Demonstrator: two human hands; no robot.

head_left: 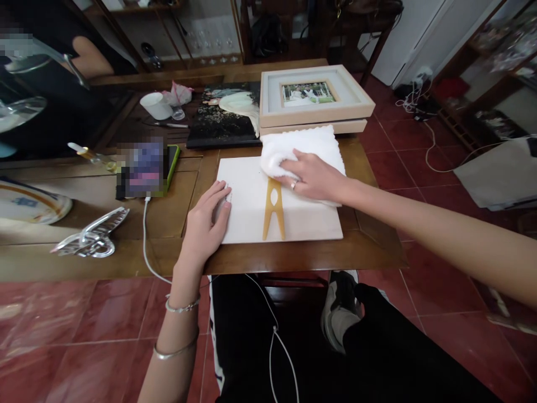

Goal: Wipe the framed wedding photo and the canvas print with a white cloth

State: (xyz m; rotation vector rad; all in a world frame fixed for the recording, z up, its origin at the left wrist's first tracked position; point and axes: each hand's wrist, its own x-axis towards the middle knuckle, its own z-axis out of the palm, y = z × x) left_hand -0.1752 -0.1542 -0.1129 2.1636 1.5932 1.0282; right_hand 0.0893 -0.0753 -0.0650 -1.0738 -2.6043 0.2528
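Observation:
A white rectangular board (243, 218) lies flat near the table's front edge. On it is a yellow piece shaped like a clothespin (274, 215), with two legs pointing towards me and an oval hole. My left hand (210, 215) rests on the board's left edge, fingers stretched out and holding nothing. My right hand (308, 173) is closed on a bunched part of a white cloth (312, 143), just above the yellow piece. The rest of the cloth spreads over the board's upper right, and the fingertips are partly hidden in its folds.
Behind the board stand stacked pale frames (316, 115) with a photo, beside a dark picture panel (226, 112). To the left are a phone (142, 168) with a white cable, a clear hair claw (94, 235), a dropper bottle (94, 157) and a white cup (156, 106). Another person's arm (94, 59) shows upper left.

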